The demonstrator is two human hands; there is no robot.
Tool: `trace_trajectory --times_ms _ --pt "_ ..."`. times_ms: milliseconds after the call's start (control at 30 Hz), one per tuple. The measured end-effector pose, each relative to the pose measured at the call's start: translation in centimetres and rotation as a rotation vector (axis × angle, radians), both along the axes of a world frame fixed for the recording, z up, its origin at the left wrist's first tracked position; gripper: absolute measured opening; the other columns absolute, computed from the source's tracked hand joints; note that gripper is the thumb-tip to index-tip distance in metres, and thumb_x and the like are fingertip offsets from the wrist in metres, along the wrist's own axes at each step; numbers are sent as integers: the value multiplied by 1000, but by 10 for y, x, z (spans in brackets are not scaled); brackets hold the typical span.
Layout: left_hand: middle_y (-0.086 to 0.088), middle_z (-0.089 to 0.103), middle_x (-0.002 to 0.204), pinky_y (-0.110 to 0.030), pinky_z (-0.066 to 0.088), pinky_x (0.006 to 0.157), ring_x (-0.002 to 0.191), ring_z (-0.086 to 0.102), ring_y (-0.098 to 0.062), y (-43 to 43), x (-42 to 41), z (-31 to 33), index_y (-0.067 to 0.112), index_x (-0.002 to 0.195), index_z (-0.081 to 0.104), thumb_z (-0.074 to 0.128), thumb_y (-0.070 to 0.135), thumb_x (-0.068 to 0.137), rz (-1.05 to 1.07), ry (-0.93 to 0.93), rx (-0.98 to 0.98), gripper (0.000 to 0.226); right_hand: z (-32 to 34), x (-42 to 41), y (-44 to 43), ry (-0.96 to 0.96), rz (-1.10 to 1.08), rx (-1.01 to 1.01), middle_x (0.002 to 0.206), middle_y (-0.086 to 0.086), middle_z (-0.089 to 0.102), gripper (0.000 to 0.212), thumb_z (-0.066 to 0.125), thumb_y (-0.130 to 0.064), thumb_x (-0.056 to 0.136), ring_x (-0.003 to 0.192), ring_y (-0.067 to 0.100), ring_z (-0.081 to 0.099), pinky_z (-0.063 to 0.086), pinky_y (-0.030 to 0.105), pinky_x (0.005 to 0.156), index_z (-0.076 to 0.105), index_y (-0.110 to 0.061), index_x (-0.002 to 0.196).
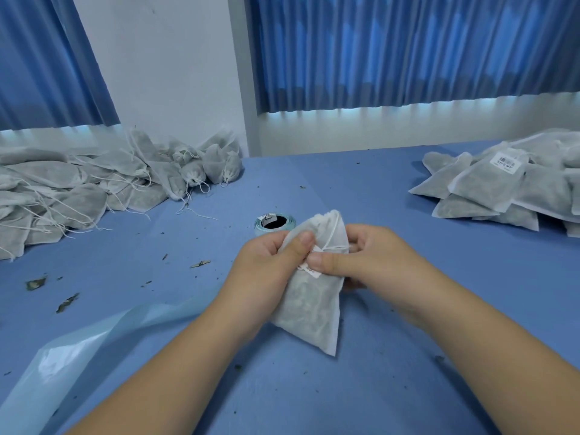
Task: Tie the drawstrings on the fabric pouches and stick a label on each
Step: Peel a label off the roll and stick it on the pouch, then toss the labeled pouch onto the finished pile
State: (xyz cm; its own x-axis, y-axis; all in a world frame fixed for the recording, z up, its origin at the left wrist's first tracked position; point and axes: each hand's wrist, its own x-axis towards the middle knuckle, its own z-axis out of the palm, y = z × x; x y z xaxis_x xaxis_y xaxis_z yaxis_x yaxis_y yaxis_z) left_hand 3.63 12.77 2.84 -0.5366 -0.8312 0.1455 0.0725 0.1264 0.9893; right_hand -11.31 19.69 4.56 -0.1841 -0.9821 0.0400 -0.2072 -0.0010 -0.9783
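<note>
I hold a white fabric pouch (309,306) filled with dark herbs above the blue table, its gathered mouth pointing away from me. My left hand (266,268) grips its upper left side, thumb on the front. My right hand (361,255) grips the right side, and its thumb presses a small white label (310,270) onto the pouch's front. The drawstring (334,233) runs across the neck. A roll of labels (275,222) with pale blue backing sits just behind the pouch.
A heap of pouches with loose strings (94,183) lies at the far left. A stack of flat labelled pouches (508,189) lies at the far right. A strip of pale blue backing paper (78,350) trails at the near left. Leaf crumbs dot the table (408,387).
</note>
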Motion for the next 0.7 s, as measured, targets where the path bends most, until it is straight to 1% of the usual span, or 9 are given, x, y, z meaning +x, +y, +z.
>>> trace_trajectory --times_ms 33,100,200,300,400,467,500,600,700 --pt "-20 73 85 -34 53 66 71 67 -21 1 -2 -1 10 85 74 65 50 75 24 -5 -7 42 -1 -1 0 -68 38 9 95 8 76 24 78 -25 77 96 29 70 53 47 90 73 -13 98" --pt "-24 72 92 -39 52 70 74 66 -25 2 -4 -2 5 90 72 65 52 73 42 -3 4 50 -3 -4 -2 -142 43 16 96 10 75 21 74 -25 81 98 32 70 55 43 87 75 -10 96" --pt "-20 74 96 -37 55 73 82 71 -27 1 -2 -2 5 97 72 76 40 78 -45 -8 40 40 -7 -8 -3 -191 -10 -9 93 16 75 24 72 -25 85 87 31 70 55 40 80 74 -3 95" --pt "-18 74 103 -32 58 79 94 72 -28 -1 1 -2 4 104 71 78 20 79 -161 1 81 30 -9 -10 -4 -150 -87 -59 83 15 75 27 73 -29 85 72 24 70 56 33 65 72 -2 88" --pt "-19 74 102 -32 57 79 92 71 -28 0 -2 -2 4 101 72 78 15 78 -141 5 83 26 -11 -9 -3 6 -165 -116 71 11 68 38 72 -37 84 62 17 59 48 34 60 67 0 82" --pt "-19 74 97 -31 56 71 85 72 -26 3 -8 -1 5 96 73 73 19 84 -64 9 88 18 -13 -10 -1 38 -153 -122 72 11 66 37 69 -40 87 63 16 57 45 35 62 66 -5 77" --pt "-19 74 95 -33 56 70 82 71 -26 5 -12 -1 4 95 73 69 19 88 -23 7 93 17 -13 -11 0 20 -135 -117 77 15 69 33 67 -39 89 66 18 60 48 38 65 67 -7 78" --pt "-18 75 89 -34 55 68 77 71 -26 12 -28 0 5 90 74 66 21 92 67 5 97 17 -14 -20 7 -14 -110 -110 93 13 73 22 67 -31 89 83 27 71 55 46 79 70 -9 88" --pt "-12 74 78 -30 54 60 67 69 -21 20 -50 6 8 82 73 66 24 93 115 23 93 21 -12 -35 19 -82 -70 -111 96 1 75 13 69 -22 89 91 17 72 58 34 81 68 -15 100"
